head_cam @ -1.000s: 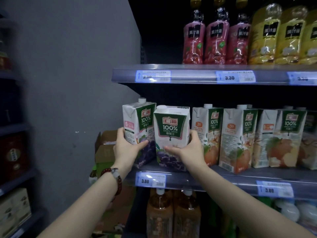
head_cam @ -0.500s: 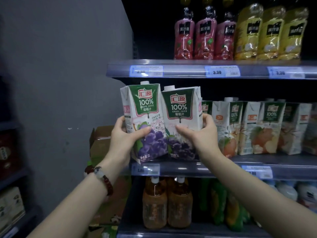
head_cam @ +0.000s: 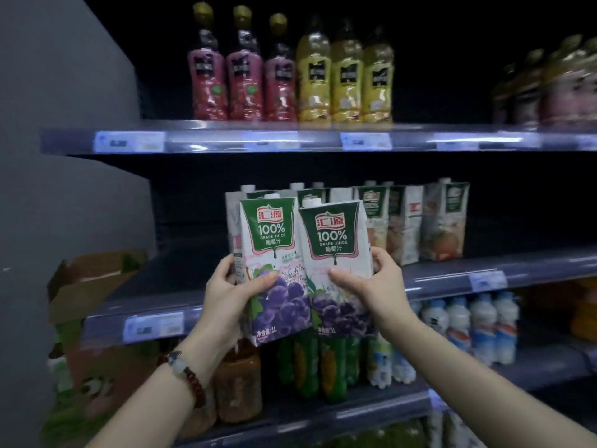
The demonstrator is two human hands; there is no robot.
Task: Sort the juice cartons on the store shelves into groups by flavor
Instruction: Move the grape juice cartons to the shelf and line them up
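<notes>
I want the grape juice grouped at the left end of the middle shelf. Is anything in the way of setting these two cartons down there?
Nothing visible. The left hand and right hand hold the two grape cartons in front of the middle shelf, whose left stretch shows bare. The other cartons stand further right.

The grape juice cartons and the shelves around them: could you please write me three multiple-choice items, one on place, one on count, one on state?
1. Where are the pink bottles?
A. top shelf
B. floor
C. in a hand

2. How many grape juice cartons are held?
A. one
B. two
C. four

3. How are the held cartons?
A. lying flat on the shelf
B. lifted clear, upright
C. crushed open

Answers:
1 A, they stand above the top shelf edge.
2 B, left hand grips the left grape carton, right hand the right grape carton.
3 B, both bases hang in front of the middle shelf.
</notes>
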